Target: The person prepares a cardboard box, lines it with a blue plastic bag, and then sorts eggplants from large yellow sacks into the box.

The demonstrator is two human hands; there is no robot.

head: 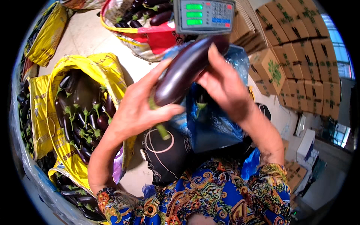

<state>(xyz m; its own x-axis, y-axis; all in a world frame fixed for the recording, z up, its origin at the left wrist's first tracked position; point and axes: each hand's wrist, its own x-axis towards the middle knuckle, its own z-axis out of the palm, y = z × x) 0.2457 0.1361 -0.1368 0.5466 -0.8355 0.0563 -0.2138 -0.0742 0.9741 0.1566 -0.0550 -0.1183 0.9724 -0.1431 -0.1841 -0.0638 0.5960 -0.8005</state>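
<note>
A large glossy purple eggplant (182,73) lies tilted between my two hands, its green stem pointing down toward me. My left hand (143,104) grips the stem end, thumb below and fingers along its side. At the upper part of the eggplant, my right hand (222,81) holds it with the thumb on top; the other fingers are partly hidden behind it. Below the hands, a blue plastic bag (216,132) stands open with at least one eggplant (201,98) inside. A digital scale display (205,17) with lit green readouts is just beyond the eggplant.
Yellow woven sacks (84,63) full of eggplants stand at the left. A red and yellow sack (160,42) with more eggplants is at the top. Printed cardboard boxes (303,59) are stacked at the right, near flattened cardboard (244,31). A white cord loop (159,140) lies over black fabric.
</note>
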